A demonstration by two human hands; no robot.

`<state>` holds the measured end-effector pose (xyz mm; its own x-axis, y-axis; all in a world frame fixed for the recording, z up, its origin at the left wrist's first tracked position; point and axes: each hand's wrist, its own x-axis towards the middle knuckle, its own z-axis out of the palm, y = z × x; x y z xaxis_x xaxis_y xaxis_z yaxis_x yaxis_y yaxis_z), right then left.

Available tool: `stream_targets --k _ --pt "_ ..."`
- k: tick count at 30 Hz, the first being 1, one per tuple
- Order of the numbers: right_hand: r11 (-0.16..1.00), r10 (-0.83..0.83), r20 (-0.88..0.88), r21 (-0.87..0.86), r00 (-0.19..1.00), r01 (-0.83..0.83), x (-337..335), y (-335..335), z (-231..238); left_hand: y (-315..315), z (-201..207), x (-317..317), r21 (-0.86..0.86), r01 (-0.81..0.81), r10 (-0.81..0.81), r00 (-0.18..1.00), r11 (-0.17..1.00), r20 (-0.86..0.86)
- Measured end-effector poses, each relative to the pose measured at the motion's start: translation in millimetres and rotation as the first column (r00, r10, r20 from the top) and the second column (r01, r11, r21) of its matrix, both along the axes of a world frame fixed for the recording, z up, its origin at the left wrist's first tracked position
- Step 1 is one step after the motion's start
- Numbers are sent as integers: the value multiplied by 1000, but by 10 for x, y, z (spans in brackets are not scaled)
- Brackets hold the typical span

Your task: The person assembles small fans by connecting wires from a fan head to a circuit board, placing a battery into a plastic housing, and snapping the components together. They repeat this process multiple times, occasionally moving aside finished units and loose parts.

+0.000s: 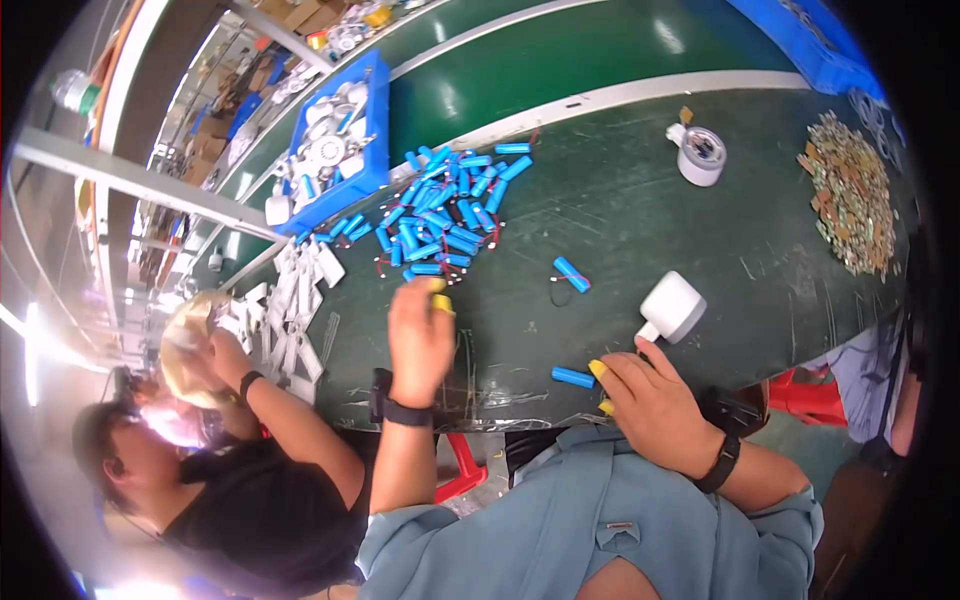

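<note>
My left hand [420,340], with yellow finger covers, reaches to the near edge of a pile of blue cylindrical batteries [440,215] with thin wires. Its thumb and forefinger stand slightly apart, and I see nothing between them. My right hand [655,405], also with yellow finger covers, rests at the table's near edge with its fingers spread. Just left of its fingertips lies one blue battery [572,377]; whether they touch is unclear. Beyond this hand lies a white rounded device [674,306], its short stem beside my outer fingers. Another wired battery [571,274] lies mid-table.
White plastic parts [290,310] are heaped at the left, near a co-worker's arm [290,415]. A blue crate [375,130] of white parts stands behind. An open round white housing [701,157] sits far right of centre, and small circuit boards [850,195] are piled at the right.
</note>
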<state>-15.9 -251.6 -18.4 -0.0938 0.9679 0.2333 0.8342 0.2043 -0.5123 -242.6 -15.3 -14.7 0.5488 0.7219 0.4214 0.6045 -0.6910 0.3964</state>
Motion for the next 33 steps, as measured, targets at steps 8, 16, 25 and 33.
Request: stream_targets --k 8,16,25,33 --pt "992 -84 100 97 991 74 -55 55 14 1250 -498 -1333 237 -503 551 802 831 -231" --pt "986 -149 45 85 988 145 111 -49 -11 229 -406 -984 172 -380 413 876 909 -250" --pt "987 -148 58 70 987 144 227 -110 0 -1114 -54 -410 -174 9 -15 999 985 -31" --pt "976 -209 -73 42 975 213 282 -227 117 -1169 -120 349 -325 441 -424 897 837 126"
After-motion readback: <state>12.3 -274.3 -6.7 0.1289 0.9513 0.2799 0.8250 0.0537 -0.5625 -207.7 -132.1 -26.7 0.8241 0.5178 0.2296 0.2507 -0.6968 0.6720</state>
